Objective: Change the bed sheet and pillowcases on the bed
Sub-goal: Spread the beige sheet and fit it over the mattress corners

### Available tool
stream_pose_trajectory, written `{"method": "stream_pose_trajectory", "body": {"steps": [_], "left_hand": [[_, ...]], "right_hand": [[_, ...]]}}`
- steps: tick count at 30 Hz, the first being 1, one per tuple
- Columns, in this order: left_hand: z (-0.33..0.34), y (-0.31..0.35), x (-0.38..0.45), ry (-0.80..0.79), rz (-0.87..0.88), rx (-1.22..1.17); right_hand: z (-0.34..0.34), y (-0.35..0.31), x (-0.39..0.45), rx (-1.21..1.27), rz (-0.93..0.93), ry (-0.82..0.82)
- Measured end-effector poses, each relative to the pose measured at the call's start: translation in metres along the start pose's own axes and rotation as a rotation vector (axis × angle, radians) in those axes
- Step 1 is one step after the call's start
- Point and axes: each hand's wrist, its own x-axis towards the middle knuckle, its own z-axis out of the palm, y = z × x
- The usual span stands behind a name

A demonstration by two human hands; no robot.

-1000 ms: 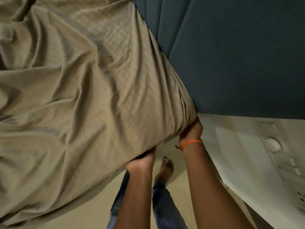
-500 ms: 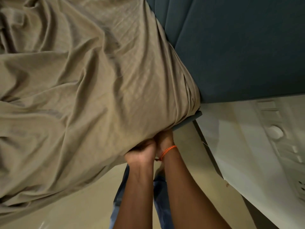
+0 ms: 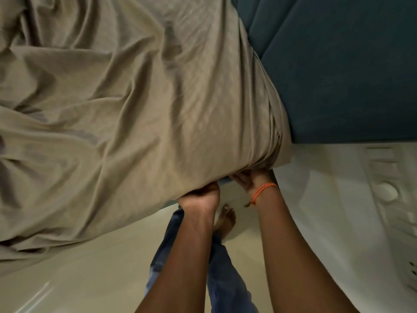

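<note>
Beige cotton-like bed sheet (image 3: 126,123) covers almost the whole left and middle of the view, with many soft folds and long wrinkles running across it. It lies over the mattress and hangs down at the near corner, where the cloth is gathered into tight pleats. Behind it, at the far right, stands a dark teal padded headboard (image 3: 343,71) with vertical seams between its panels; the sheet touches it along the edge.

At the bed corner the left hand (image 3: 199,196) is curled into a fist and grips the lower edge of the sheet, its fingers hidden under the cloth. The right hand (image 3: 253,179) is just beside it, to the right, with the palm turned up and the fingers bent around the gathered corner of the sheet. On the right wrist sits an orange braided thread (image 3: 262,192).

Below the hands the floor (image 3: 94,267) is pale cream and glossy, with a light reflection at the near left. A bare foot (image 3: 225,219) stands on it, and blue jeans (image 3: 223,274) show between the forearms. On the right is a white piece of furniture (image 3: 352,199) with a round knob (image 3: 387,192); what it is exactly I cannot tell.
</note>
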Motion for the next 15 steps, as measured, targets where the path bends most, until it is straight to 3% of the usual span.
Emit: {"method": "stream_pose_trajectory", "body": {"steps": [3, 5, 7, 9, 11, 12, 14, 15], "left_hand": [[-0.008, -0.008, 0.001, 0.083, 0.033, 0.214], [-0.019, -0.014, -0.001, 0.193, 0.016, 0.466], [-0.028, -0.018, -0.008, 0.258, 0.078, 0.762], [-0.03, -0.021, -0.027, 0.289, 0.326, 1.099], [-0.022, -0.025, -0.049, 0.214, 0.763, 1.415], [-0.011, -0.027, -0.06, 0.107, 0.962, 1.485], [0.015, -0.026, -0.064, -0.211, 1.224, 1.478], [0.027, -0.025, -0.057, -0.36, 1.299, 1.499]], "right_hand": [[-0.017, -0.012, -0.019, -0.308, -0.061, 0.185], [-0.03, -0.009, -0.033, -0.452, -0.202, 0.407], [-0.028, -0.003, -0.055, -0.618, -0.474, 0.686], [-0.011, -0.007, -0.085, -0.642, -0.931, 0.76], [0.013, -0.007, -0.103, -0.777, -1.392, 0.491], [0.023, -0.01, -0.104, -0.882, -1.519, 0.28], [0.042, -0.026, -0.091, -1.163, -1.595, -0.047], [0.044, -0.034, -0.076, -1.318, -1.59, -0.051]]}}
